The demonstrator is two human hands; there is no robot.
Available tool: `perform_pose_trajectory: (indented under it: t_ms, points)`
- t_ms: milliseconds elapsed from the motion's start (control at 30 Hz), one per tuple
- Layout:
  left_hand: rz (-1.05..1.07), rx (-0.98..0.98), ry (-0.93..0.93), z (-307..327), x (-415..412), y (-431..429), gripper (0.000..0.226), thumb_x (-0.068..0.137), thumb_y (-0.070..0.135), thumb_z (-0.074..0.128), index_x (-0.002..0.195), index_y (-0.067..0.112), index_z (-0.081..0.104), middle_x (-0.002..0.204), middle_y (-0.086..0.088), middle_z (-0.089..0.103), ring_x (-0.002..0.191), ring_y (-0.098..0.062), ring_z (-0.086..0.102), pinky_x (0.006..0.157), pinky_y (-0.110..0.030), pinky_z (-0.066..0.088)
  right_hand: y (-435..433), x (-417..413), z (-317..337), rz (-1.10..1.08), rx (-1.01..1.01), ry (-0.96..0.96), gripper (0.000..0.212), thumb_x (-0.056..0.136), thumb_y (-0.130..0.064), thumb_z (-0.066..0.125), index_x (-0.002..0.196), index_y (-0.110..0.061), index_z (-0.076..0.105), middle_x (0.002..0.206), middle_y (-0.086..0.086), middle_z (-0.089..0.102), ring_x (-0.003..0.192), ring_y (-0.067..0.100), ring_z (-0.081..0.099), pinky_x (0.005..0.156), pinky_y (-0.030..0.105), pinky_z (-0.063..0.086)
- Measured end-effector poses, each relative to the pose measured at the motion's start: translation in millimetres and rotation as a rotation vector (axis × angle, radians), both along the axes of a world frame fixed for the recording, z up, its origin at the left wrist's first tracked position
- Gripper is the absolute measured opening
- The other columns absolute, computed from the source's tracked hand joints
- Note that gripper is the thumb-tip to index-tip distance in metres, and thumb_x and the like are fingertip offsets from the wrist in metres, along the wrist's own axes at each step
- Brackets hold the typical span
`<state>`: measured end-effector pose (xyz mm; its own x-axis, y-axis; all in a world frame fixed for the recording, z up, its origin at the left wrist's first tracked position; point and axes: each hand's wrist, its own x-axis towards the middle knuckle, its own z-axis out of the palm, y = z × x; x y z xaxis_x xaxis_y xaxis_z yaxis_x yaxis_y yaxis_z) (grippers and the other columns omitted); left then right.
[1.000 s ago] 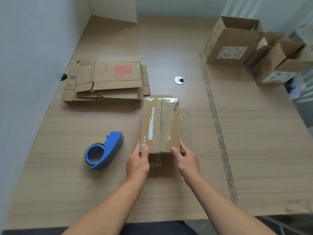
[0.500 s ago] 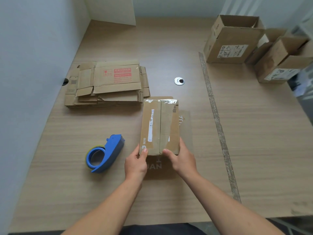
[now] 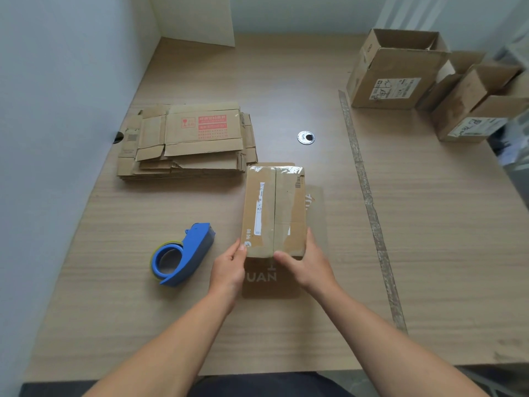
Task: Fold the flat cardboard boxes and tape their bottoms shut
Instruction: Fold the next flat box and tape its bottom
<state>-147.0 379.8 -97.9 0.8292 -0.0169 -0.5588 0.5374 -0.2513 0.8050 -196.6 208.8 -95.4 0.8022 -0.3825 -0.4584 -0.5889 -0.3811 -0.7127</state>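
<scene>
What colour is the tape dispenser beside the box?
Blue; the tape dispenser shows best in the head view, left of the box.

Tape dispenser (image 3: pixel 183 253) showing bright blue, taped box (image 3: pixel 274 210) showing brown with a white label strip, flat cardboard stack (image 3: pixel 186 144) carrying red print on tan, desk (image 3: pixel 429 239) showing pale wood grain, grommet (image 3: pixel 305 137) gleaming silver.

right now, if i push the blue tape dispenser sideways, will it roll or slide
Probably slides: the blue tape dispenser seems to lie on its flat side on the table. Likely stiff and light, a plastic-looking shell around a roll.
</scene>
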Motion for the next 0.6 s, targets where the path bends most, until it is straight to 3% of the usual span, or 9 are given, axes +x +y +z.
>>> perform_pose_trajectory:
  t_ms: [33,100,233,367,467,533,600]
  points:
    - [-0.098,0.051,-0.031,-1,-2,3,0.037,0.097,0.038,0.056,0.134,0.033,0.062,0.113,0.017,0.070,0.110,-0.007,0.063,0.100,-0.034,0.050,7,2,0,-0.008,-0.027,0.034,0.116,0.070,-0.061,0.078,0.158,-0.021,0.013,0.149,0.001,0.041,0.140,0.024,0.038,0.112,0.038,0.036]
    - [-0.255,0.146,-0.074,-1,-4,8,0.054,0.087,0.050,0.060,0.139,0.038,0.054,0.118,0.017,0.069,0.112,-0.006,0.062,0.100,-0.032,0.049,16,4,-3,-0.035,-0.111,0.051,0.125,0.067,-0.060,0.082,0.157,-0.013,0.009,0.150,0.009,0.036,0.141,0.027,0.033,0.112,0.039,0.033]
    - [-0.388,0.322,-0.213,3,2,14,0.044,0.092,0.043,0.064,0.136,0.040,0.057,0.112,0.017,0.072,0.106,-0.008,0.064,0.095,-0.029,0.050,6,-2,-11,0.044,-0.228,-0.045,0.096,0.073,-0.061,0.076,0.147,-0.015,0.034,0.132,0.005,0.054,0.122,0.026,0.051,0.095,0.037,0.044]
    - [-0.395,0.275,-0.185,3,7,17,0.037,0.097,0.040,0.058,0.135,0.040,0.059,0.119,0.017,0.070,0.112,-0.006,0.062,0.097,-0.028,0.047,-16,-4,-8,0.110,-0.210,-0.117,0.077,0.079,-0.050,0.077,0.143,-0.023,0.044,0.119,0.000,0.065,0.107,0.021,0.060,0.089,0.034,0.048]
    - [-0.233,0.178,-0.068,1,7,14,0.025,0.101,0.039,0.051,0.112,0.038,0.073,0.111,0.014,0.073,0.110,-0.016,0.065,0.098,-0.040,0.052,-22,-7,-5,0.116,-0.132,-0.143,0.076,0.079,-0.042,0.080,0.145,-0.031,0.045,0.118,-0.010,0.068,0.105,0.014,0.063,0.092,0.029,0.051]
    - [-0.145,0.153,-0.024,3,8,11,0.031,0.102,0.037,0.048,0.087,0.034,0.074,0.095,0.013,0.075,0.102,-0.016,0.067,0.093,-0.045,0.054,-24,-10,-2,0.088,-0.048,-0.137,0.073,0.079,-0.034,0.082,0.142,-0.035,0.047,0.109,-0.023,0.066,0.099,0.000,0.063,0.086,0.012,0.046]
    - [-0.136,0.158,-0.023,6,9,8,0.032,0.102,0.035,0.047,0.084,0.033,0.074,0.090,0.014,0.074,0.098,-0.014,0.066,0.092,-0.043,0.054,-26,-12,3,0.048,0.013,-0.123,0.069,0.079,-0.028,0.083,0.139,-0.037,0.050,0.103,-0.029,0.062,0.093,-0.011,0.059,0.080,0.003,0.041]
